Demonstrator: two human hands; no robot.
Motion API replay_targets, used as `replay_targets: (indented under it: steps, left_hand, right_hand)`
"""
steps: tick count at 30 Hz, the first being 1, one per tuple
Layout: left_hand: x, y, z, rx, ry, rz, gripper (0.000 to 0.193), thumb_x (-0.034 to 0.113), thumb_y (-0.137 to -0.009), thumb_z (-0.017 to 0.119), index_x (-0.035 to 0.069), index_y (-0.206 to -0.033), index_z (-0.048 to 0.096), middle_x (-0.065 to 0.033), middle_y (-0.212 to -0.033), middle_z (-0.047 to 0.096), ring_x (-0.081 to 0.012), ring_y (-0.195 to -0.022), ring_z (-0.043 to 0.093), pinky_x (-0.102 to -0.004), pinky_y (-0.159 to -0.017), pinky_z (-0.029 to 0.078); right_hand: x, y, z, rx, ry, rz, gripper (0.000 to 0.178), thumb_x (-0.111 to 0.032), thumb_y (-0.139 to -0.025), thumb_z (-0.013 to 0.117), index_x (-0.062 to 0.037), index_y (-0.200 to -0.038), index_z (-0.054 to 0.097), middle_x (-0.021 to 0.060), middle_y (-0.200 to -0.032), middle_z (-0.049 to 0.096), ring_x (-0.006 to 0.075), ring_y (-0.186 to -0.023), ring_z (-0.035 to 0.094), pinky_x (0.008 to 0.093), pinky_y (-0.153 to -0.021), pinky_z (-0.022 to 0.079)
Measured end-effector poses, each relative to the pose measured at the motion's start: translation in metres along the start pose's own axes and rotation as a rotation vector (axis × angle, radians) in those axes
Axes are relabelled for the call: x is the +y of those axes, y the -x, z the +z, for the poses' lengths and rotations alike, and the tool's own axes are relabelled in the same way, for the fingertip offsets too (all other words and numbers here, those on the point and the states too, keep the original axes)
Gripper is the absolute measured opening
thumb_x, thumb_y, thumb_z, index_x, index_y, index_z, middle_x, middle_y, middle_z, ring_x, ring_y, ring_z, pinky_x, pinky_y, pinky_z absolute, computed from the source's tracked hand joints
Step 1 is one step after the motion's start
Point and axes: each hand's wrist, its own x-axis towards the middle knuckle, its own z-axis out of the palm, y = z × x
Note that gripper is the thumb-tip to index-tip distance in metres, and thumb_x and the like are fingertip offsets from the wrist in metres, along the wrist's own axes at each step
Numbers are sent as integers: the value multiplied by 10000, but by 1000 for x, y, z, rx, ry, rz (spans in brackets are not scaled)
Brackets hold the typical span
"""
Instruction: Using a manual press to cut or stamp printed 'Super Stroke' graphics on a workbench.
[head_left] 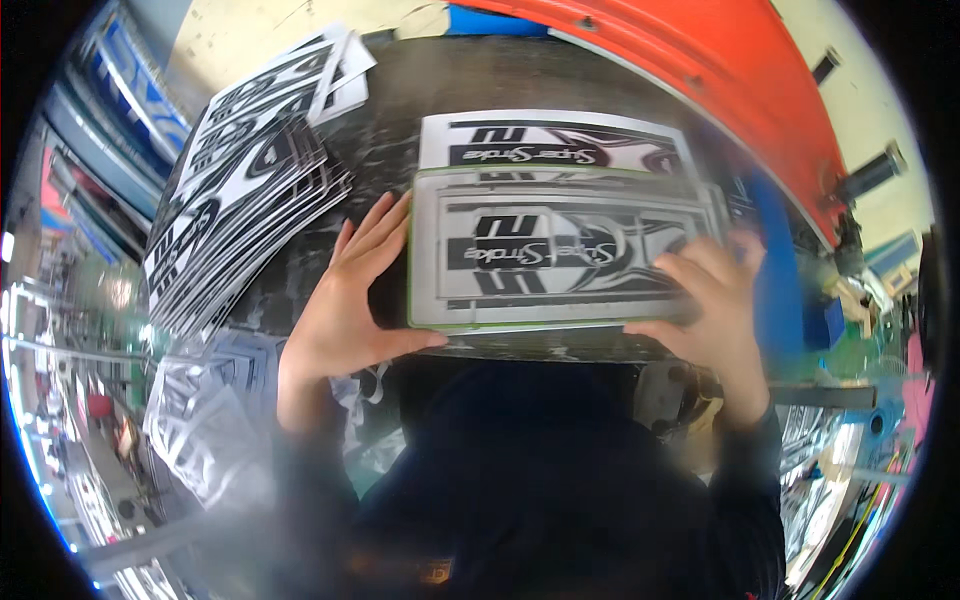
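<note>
Left hand (pixel 345 300) and right hand (pixel 715 300) grasp the ends of a green-edged printed plate (pixel 560 250) at frame centre. It lies, apparently flat, over a printed sheet (pixel 555 135) on the dark tabletop (pixel 390 150). A fanned sheet stack (pixel 240 200) occupies the upper left.

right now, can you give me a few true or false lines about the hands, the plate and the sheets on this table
1. Both hands grip one flat green-edged plate. True: left hand at its left edge, right hand at its right.
2. The plate is blank. False: it carries a black-and-white printed design.
3. A fanned stack of printed sheets lies left of the plate. True.
4. The plate rests on a red cloth. False: it lies over a printed sheet on a dark table.
</note>
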Motion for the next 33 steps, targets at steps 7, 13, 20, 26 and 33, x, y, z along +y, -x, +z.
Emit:
replay_targets:
  steps: [7,13,20,26,33]
  left_hand:
    - [-2,1,0,9,35,30,1062,262,-530,890,50,-1438,382,-124,-1512,344,-324,-1432,240,-572,-1132,152]
    - [0,-1,1,-6,-2,29,1033,273,-537,886,43,-1422,406,-133,-1497,368,-328,-1425,258,-580,-1131,141]
    - [-2,1,2,-3,-3,29,1024,298,-545,887,36,-1415,414,-137,-1494,371,-332,-1422,262,-579,-1132,139]
    - [2,-2,-1,-36,-18,38,1060,293,-506,892,14,-1410,414,-148,-1489,376,-334,-1423,262,-572,-1133,132]
    - [11,-4,3,-60,-59,-44,1041,233,-457,842,13,-1393,443,-158,-1475,403,-314,-1434,255,-529,-1143,114]
  right_hand:
    - [-1,0,-1,-13,25,14,570,-500,-561,830,-67,-897,674,13,-770,545,170,-730,536,415,-954,251]
    - [-1,3,1,-4,12,28,567,-494,-559,831,-63,-892,674,13,-764,541,171,-727,528,413,-950,248]
    - [-1,1,2,-17,3,31,562,-493,-561,829,-63,-889,675,10,-764,546,172,-732,534,415,-951,247]
    - [0,2,-11,-137,-25,101,619,-480,-551,836,-92,-1003,670,53,-983,582,215,-937,562,461,-1019,231]
    - [33,33,-23,-138,-233,426,1134,-460,-523,865,-117,-1466,336,183,-1520,284,367,-1410,256,533,-1136,174]
